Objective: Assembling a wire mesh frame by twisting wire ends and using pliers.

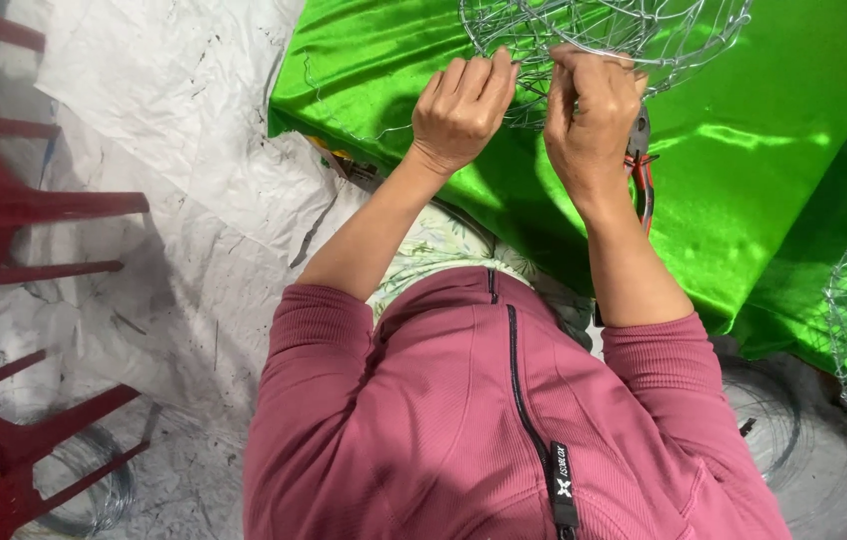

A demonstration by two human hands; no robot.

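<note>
Green satin cloth (744, 150) covers the surface before you. The round wire frame (644, 30) sits on it at the top edge. Your left hand (462, 105) has its grip pinched on the frame's wire; your right hand (589, 115) has its grip closed on red-handled pliers (642, 165) at the rim.

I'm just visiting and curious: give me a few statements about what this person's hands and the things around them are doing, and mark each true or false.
1. Both hands work at a wire mesh frame. True.
2. The cloth under the frame is blue. False: it is shiny green.
3. The right hand holds red-handled pliers. True.
4. The left hand rests on a red plastic stool. False: it is at the wire frame; the stool stands apart at the left.
5. The person's sleeves are pink. True.
</note>
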